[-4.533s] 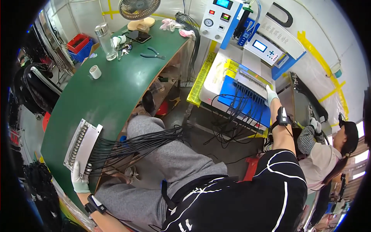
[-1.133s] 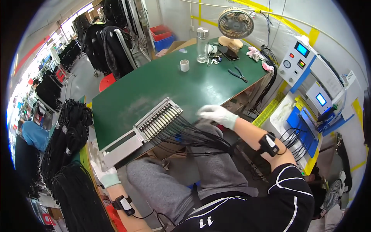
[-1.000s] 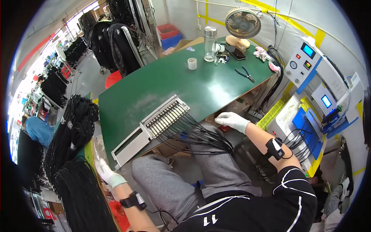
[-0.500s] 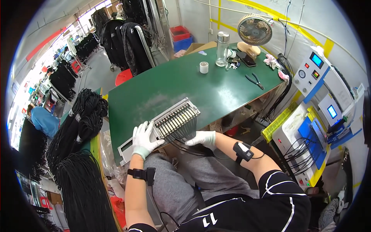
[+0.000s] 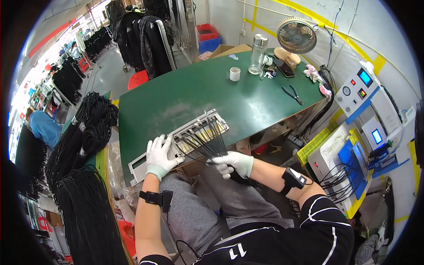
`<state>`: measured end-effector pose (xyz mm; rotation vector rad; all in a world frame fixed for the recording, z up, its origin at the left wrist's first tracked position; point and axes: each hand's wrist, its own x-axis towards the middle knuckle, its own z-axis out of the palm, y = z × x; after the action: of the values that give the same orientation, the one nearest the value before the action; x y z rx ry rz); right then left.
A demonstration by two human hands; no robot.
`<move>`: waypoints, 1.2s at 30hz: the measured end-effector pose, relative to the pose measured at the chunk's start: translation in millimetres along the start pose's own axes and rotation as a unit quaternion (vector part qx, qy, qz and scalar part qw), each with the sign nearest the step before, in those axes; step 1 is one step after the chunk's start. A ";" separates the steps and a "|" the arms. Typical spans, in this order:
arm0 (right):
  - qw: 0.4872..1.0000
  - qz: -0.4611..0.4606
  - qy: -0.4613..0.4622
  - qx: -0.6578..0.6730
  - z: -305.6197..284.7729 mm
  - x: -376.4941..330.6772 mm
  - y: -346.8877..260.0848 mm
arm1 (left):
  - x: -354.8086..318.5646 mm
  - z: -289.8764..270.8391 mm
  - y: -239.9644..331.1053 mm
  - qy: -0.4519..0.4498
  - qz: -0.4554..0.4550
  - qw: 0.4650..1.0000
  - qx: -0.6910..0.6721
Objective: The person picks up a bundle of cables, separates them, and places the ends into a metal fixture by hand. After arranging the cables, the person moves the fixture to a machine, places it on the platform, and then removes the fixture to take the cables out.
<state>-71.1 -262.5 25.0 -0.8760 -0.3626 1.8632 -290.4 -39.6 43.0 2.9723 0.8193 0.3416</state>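
The metal frame (image 5: 194, 122) lies along the near left edge of the green bench (image 5: 150, 112), with black cables (image 5: 216, 139) rising off its slotted right part. The left hand (image 5: 160, 154) rests on the frame with fingers spread; the right hand (image 5: 234, 163) has its grip closed round the gathered cables, near and right of the slots. Good handling here would probably mean even pressure from the left palm so the frame cannot slide, and a firm but gentle right grip, keeping the cables together without kinking or crossing them.

On the far side stands a clear bottle (image 5: 257, 57); its contents I cannot tell. Beyond the bench, a red bin (image 5: 207, 36) sits on a blue bin (image 5: 209, 46) beside a cardboard box (image 5: 227, 51), contents unclear.
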 end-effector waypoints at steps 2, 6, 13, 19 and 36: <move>0.998 0.012 -0.041 -0.042 3.2 -20.6 25.6 | -1.1 1.5 -1.8 0.000 -0.012 1.000 -0.007; 0.991 0.009 -0.081 -0.103 18.9 -63.3 20.4 | -4.3 0.4 1.2 -0.004 -0.028 0.999 -0.021; 0.986 -0.066 -0.063 -0.140 46.3 -92.7 -27.5 | -12.4 -21.4 54.6 -0.038 0.111 0.992 -0.056; 0.954 0.047 -0.097 -0.279 73.4 -76.2 -28.0 | -29.5 -75.2 147.4 -0.111 0.020 0.483 -0.868; 0.310 -0.323 0.221 -0.867 67.6 -5.9 -205.2 | -77.2 -94.6 -170.3 0.349 -0.170 0.239 -0.890</move>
<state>18.7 -166.2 196.3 -1.9496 -2.1027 -0.3886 -461.3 65.5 103.4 0.2770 0.2921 1.2781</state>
